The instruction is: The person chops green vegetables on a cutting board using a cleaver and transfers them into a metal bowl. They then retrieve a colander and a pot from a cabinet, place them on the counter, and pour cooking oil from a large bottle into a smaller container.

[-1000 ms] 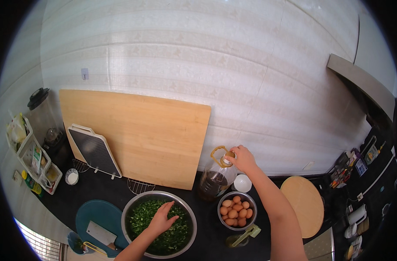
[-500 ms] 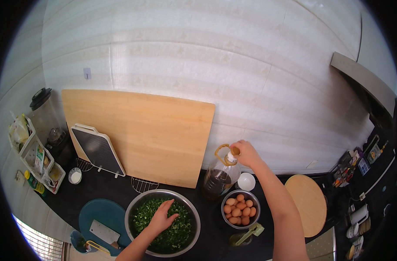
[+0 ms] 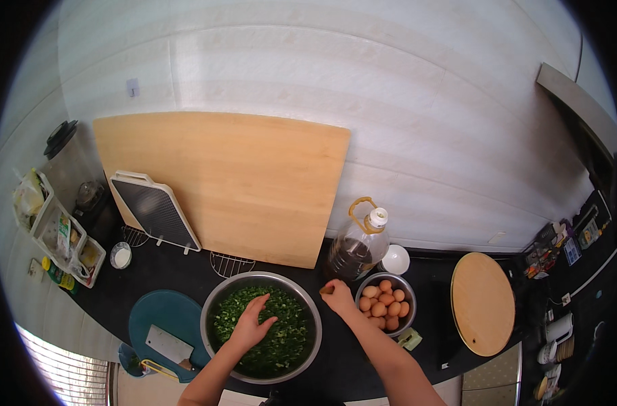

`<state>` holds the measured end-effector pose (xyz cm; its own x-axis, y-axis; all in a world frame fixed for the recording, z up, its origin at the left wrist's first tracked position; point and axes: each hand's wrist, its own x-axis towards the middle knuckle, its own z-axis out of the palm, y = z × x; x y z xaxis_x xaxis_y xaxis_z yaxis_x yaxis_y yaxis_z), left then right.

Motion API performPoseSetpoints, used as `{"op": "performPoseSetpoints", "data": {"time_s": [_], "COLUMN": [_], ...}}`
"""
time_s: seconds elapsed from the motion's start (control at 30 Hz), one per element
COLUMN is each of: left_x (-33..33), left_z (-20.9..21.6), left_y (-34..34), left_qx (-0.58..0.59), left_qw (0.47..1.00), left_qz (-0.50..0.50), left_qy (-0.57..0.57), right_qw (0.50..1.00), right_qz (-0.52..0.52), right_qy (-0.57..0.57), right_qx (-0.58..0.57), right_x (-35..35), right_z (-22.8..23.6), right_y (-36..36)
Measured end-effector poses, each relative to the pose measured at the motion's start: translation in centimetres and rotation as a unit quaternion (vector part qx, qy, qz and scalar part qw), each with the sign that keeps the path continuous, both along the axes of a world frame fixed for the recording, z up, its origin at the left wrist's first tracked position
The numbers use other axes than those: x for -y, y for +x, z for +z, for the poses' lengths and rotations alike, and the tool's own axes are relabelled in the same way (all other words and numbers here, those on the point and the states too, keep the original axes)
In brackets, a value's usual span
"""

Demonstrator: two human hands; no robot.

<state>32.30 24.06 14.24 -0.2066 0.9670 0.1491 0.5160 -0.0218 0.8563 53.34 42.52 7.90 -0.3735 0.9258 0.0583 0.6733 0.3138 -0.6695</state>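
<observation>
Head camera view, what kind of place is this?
Most likely a home kitchen counter: a bowl of chopped greens under the left hand, a bowl of eggs, an oil bottle and a cleaver.

Dark green chopped greens (image 3: 281, 338) fill a silvery steel bowl (image 3: 213, 311) on the black bench (image 3: 430, 284). To the right, brown eggs (image 3: 383, 304) sit in a smaller steel bowl (image 3: 411, 318). Far behind stands a bottle of dark brown liquid (image 3: 357, 250) with a white cap and yellow handle. At left lies a teal cutting board (image 3: 156, 314). The big board (image 3: 234, 183) is pale wood, the wall (image 3: 389, 101) white-striped.
</observation>
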Motion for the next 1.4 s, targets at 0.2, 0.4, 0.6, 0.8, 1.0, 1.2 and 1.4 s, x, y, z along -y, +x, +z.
{"op": "performPoseSetpoints", "data": {"time_s": [0.2, 0.4, 0.6, 0.8, 1.0, 1.2, 1.4], "left_x": [1.6, 1.5, -0.3, -1.5, -2.1, -1.4, -0.7], "left_z": [-0.5, -0.8, -1.5, 0.0, 0.1, 0.4, -0.3], "left_y": [-1.2, -1.9, -1.9, -1.5, -1.5, -2.1, -2.9], "left_qx": [0.012, 0.022, -0.004, 0.033, 0.029, 0.037, 0.019], "left_qw": [0.997, 0.997, 0.999, 0.999, 0.999, 0.998, 0.999], "left_qz": [0.030, 0.022, -0.011, -0.020, -0.026, -0.015, -0.015], "left_qy": [-0.066, -0.073, -0.044, -0.021, -0.018, -0.044, -0.020], "right_qw": [0.995, 0.991, 0.981, 0.962, 0.989, 0.986, 0.981], "right_qz": [0.017, 0.055, -0.003, -0.057, -0.139, -0.078, -0.165], "right_qy": [-0.089, -0.036, 0.171, 0.192, 0.048, -0.104, 0.049], "right_qx": [0.042, 0.116, -0.087, -0.184, -0.019, 0.107, 0.085], "right_x": [1.6, 3.2, 2.2, -3.4, -13.3, -12.8, -12.5], "right_z": [-8.1, -9.1, 1.7, 14.6, 15.4, 19.8, 19.3], "right_y": [1.5, 1.9, -0.6, -3.9, -4.1, -3.5, -1.4]}}
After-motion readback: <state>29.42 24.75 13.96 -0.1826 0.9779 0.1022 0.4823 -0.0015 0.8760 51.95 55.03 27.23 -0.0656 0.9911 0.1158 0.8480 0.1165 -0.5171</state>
